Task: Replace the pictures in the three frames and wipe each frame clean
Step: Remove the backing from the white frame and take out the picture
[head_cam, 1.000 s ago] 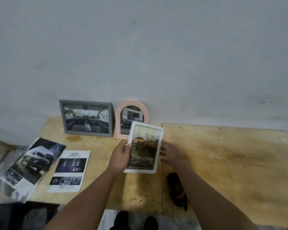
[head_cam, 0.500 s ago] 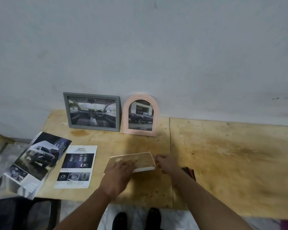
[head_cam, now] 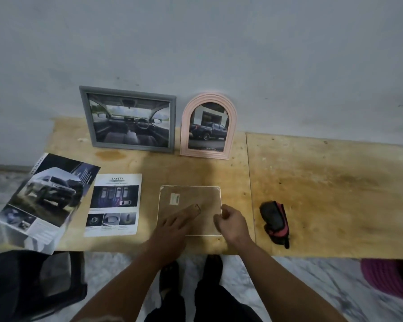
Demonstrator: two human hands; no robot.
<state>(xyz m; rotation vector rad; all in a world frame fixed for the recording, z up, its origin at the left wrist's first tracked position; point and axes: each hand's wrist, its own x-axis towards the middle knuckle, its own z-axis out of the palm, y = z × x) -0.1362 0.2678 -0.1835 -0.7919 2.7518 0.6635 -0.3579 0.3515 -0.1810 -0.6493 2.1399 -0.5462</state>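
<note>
Both hands work on the one white-edged picture frame (head_cam: 189, 198) that lies face down, brown backing up, on the plywood table (head_cam: 323, 189) near its front edge. Left hand (head_cam: 176, 223) lies flat on the backing with fingers straight and stretched forward, pressing the board; its forearm comes up from the lower middle of the view. Right hand (head_cam: 230, 220) sits at the frame's right edge with fingers curled and thumb and fingertips brought together at the rim; whether they actually pinch the edge or a tab cannot be told. A small pale sticker (head_cam: 174, 198) shows on the backing.

Three frames are in view in all. The other two stand upright against the wall (head_cam: 219, 54) at the back of the table: a grey rectangular frame (head_cam: 128, 119) showing a car interior, and just beside it on the right a pink arched frame (head_cam: 208, 127) showing a dark pickup.

Two printed sheets lie to the left of the face-down frame: a page headed SAFETY (head_cam: 114, 204) near it, and a car brochure (head_cam: 45, 201) overhanging the table's left corner. One black and red cloth (head_cam: 275, 220) lies bunched to the right of the right hand, apart from it.
</note>
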